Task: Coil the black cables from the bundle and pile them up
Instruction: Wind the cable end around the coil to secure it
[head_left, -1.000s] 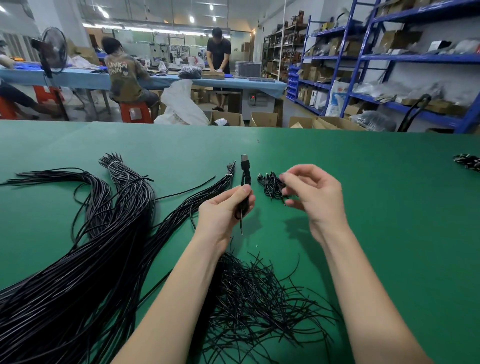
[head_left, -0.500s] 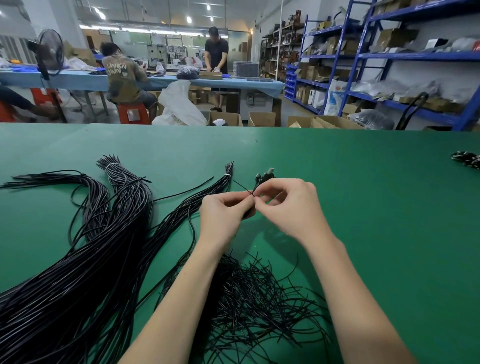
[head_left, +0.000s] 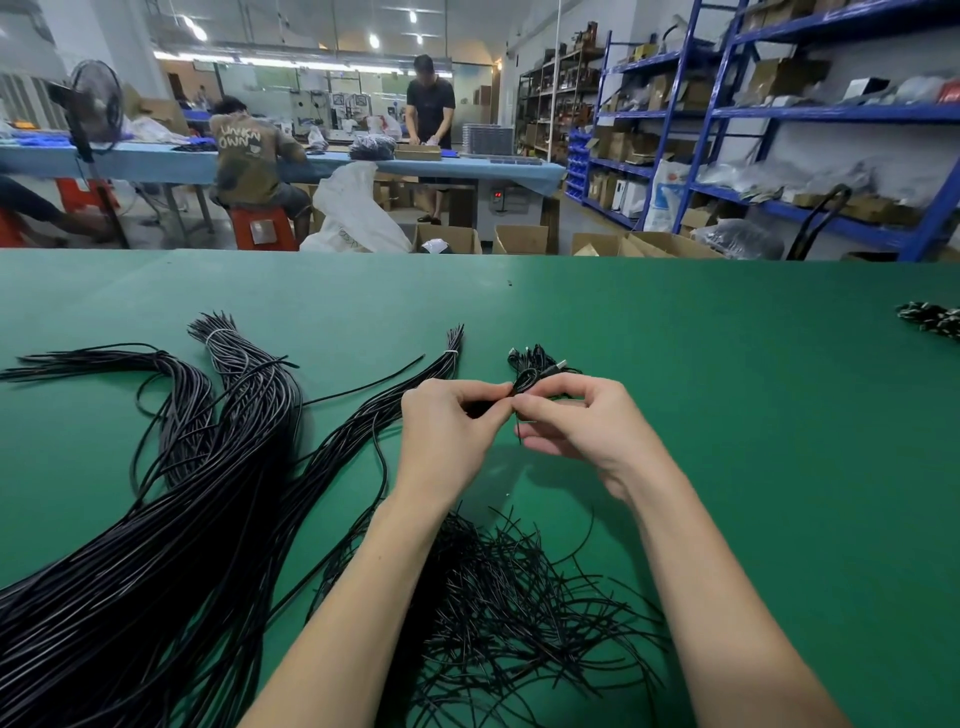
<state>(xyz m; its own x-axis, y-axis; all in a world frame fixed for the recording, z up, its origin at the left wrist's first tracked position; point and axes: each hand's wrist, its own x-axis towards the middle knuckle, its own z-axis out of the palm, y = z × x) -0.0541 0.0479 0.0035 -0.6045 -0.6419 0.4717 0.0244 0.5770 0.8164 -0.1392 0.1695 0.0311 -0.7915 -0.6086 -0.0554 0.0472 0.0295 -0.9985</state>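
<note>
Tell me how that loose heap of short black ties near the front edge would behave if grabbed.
The short ties look thin and springy, so probably light. They cross and stick out every way, so a handful would likely snag and drag neighbours along the green table.

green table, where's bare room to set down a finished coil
Bare green table right of the right hand, up to the far-right coils. Crowded: long cable bundles on the left, short black ties between the forearms.
</note>
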